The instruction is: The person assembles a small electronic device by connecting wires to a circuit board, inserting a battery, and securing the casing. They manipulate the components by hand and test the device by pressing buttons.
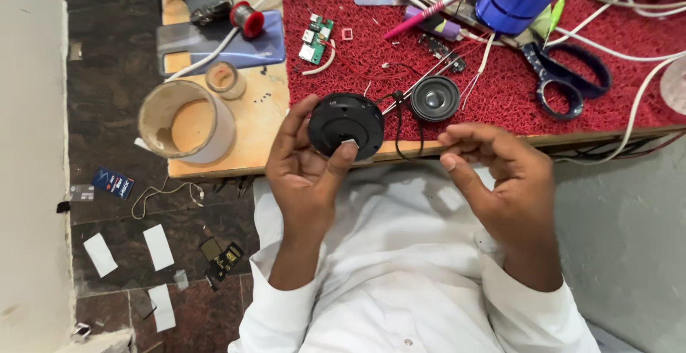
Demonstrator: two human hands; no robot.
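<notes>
Your left hand (pixel 307 174) grips round black plastic speaker housing (pixel 346 126) above bench (pixel 264 128) edge, thumb on small pale tab. Right hand (pixel 511 181) empty, fingers curled loosely. Keep housing level; mind thin black wire (pixel 397 121) to small round speaker cone (pixel 434 98) on red mat (pixel 500 88)

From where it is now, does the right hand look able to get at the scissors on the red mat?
Probably yes. The right hand holds nothing visible and hovers at the table edge, while the scissors lie just beyond on the red mat with their handles uncovered. Only thin white cables run nearby.
</notes>
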